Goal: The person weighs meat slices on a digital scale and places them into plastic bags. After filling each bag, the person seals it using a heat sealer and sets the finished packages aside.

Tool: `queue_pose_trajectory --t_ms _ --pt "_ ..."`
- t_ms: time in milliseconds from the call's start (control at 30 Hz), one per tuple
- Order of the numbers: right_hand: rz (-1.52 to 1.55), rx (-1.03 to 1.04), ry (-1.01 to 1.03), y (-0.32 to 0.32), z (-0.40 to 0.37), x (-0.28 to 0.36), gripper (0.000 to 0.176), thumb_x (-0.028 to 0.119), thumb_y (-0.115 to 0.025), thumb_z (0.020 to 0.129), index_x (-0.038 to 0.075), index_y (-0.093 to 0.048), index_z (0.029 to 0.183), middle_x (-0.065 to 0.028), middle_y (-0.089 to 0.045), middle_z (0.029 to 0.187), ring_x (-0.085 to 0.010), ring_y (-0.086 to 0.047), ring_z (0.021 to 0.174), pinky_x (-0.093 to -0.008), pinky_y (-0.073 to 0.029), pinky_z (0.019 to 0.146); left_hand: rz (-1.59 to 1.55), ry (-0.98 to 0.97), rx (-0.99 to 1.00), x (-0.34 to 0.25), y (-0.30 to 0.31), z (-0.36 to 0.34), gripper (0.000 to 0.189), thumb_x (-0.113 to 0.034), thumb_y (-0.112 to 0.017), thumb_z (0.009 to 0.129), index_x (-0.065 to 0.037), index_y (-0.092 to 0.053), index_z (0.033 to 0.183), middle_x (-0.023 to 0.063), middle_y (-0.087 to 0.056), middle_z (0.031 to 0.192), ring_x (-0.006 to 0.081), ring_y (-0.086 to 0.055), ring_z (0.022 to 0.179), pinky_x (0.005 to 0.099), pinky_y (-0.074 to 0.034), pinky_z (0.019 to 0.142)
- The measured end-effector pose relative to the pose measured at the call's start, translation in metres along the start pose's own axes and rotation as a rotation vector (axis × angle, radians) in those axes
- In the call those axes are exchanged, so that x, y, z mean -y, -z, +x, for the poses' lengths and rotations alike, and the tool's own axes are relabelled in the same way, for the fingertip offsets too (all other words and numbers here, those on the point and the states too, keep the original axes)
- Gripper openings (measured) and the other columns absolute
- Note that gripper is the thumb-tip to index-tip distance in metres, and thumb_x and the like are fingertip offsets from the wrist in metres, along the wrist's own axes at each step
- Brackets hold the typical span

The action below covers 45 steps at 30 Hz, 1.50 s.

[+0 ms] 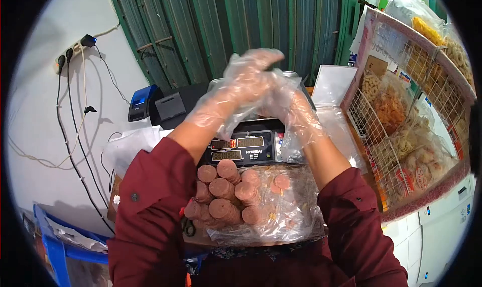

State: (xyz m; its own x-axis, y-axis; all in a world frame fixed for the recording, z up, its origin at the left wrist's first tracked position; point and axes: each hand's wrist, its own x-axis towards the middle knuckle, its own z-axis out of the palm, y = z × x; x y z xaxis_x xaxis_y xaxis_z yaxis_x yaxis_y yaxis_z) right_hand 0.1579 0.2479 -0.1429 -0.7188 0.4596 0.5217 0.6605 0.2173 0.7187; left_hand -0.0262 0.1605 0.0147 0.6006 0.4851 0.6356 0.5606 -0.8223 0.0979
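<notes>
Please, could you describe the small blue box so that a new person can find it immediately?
Start from the green metal shutter and follow it down to its lower left, beside the white wall. There sits the small box, next to a dark grey one. Only it has a bright blue top.

left hand [253,78] and right hand [287,93] blurred, metal pan [291,74] partly hidden, scale's small print [254,157] unreadable
</notes>
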Motion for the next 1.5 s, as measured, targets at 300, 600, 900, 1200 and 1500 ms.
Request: queue_pose_trajectory --t_ms 300,600,900,1200,1500 --pt "1.092 0.048 -0.757 0.085 0.001 -0.01 0.02 0.013 -0.067 0.092 0.004 -0.061 0.109 -0.0106 -0.065 0.109 -0.0213 -0.068 0.088 -0.0303 -0.058 0.079 0.312 0.289 0.326 -0.078 -0.035 0.008 0.038 -0.034 -0.061 0.09 -0.008 -0.066 0.118 0.0154 -0.061 0.125 0.0302 -0.059 0.117 0.0436 -0.044 0.1" --pt "1.076 0.068 -0.718 0.099 0.007 -0.01 0.02 0.014 -0.066 0.091 0.005 -0.062 0.109 -0.0119 -0.066 0.107 -0.0245 -0.068 0.089 -0.0329 -0.057 0.079 0.005 0.299 -0.119 -0.065 -0.086 0.017 0.021 -0.024 -0.062 0.092 -0.005 -0.067 0.084 0.0078 -0.068 0.083 0.0249 -0.068 0.077 0.037 -0.051 0.07" --pt "1.041 0.101 -0.69 0.111 0.011 -0.014 0.021 0.015 -0.065 0.091 0.007 -0.062 0.11 -0.0132 -0.068 0.104 -0.0278 -0.068 0.09 -0.0356 -0.056 0.08 1.536 0.549 0.181 -0.071 -0.182 0.037 0.046 -0.044 -0.072 0.089 0.001 -0.072 0.1 0.0084 -0.069 0.086 0.0139 -0.062 0.078 0.0283 -0.05 0.075" --pt "1.018 0.173 -0.653 0.096 0.031 -0.017 0.022 0.016 -0.064 0.09 0.008 -0.063 0.11 -0.0145 -0.069 0.102 -0.031 -0.068 0.092 -0.0383 -0.056 0.08 1.607 0.296 0.104 -0.089 -0.102 0.015 0.046 -0.043 -0.076 0.085 0.001 -0.072 0.099 0.0085 -0.068 0.082 0.0154 -0.061 0.076 0.0296 -0.051 0.072" --pt "0.925 0.251 -0.664 0.118 0.021 -0.022 0.022 0.017 -0.063 0.09 0.009 -0.064 0.111 -0.0159 -0.07 0.1 -0.0342 -0.068 0.093 -0.0409 -0.055 0.081 0.288 0.493 -0.038 -0.034 -0.108 0.027 0.028 -0.025 -0.062 0.091 -0.002 -0.068 0.105 0.0145 -0.07 0.092 0.0306 -0.068 0.087 0.0376 -0.054 0.077"
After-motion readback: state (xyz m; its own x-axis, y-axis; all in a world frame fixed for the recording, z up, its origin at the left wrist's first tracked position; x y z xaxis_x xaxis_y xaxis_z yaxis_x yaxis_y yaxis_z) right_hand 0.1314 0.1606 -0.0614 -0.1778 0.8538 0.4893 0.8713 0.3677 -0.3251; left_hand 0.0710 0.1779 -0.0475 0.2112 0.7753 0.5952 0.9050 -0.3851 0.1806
